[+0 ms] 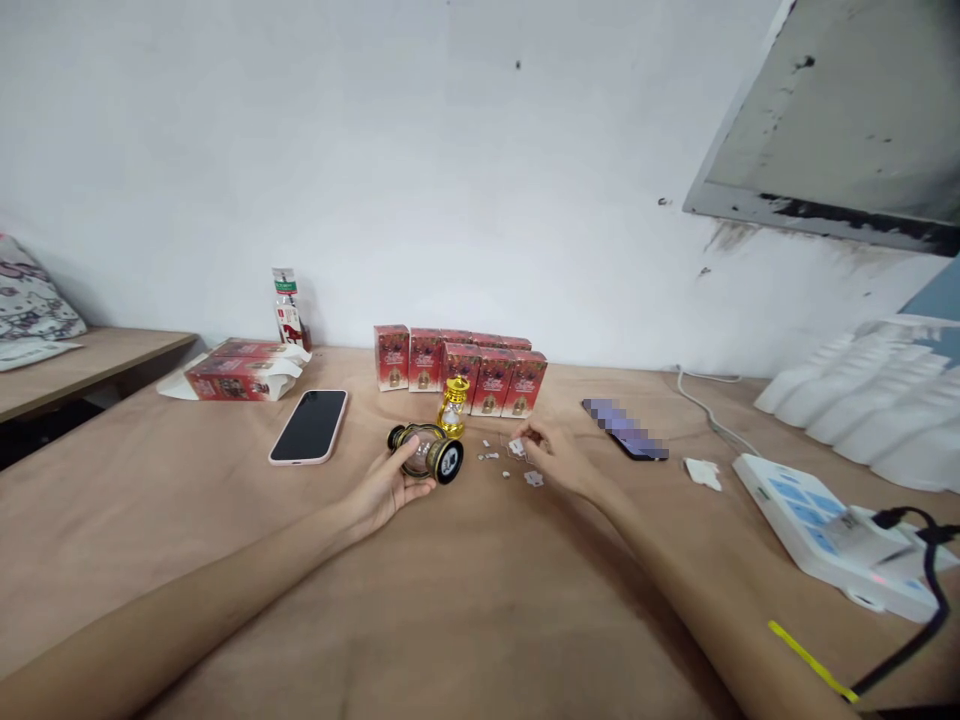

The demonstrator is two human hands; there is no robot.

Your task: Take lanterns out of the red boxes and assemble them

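Note:
My left hand is closed around a black and gold lantern with a clear middle, tipped on its side so its round black base faces right. Just behind it a small shiny gold lantern stands upright. My right hand has its fingertips pinched at a small white paper piece close to the tabletop. Several small whitish scraps lie between and below the hands, too small to identify.
Red printed boxes stand in rows near the wall. At left are a phone, wrapped red boxes and a small package. To the right lie another phone, a white power strip with cables, and white foam-like stacks.

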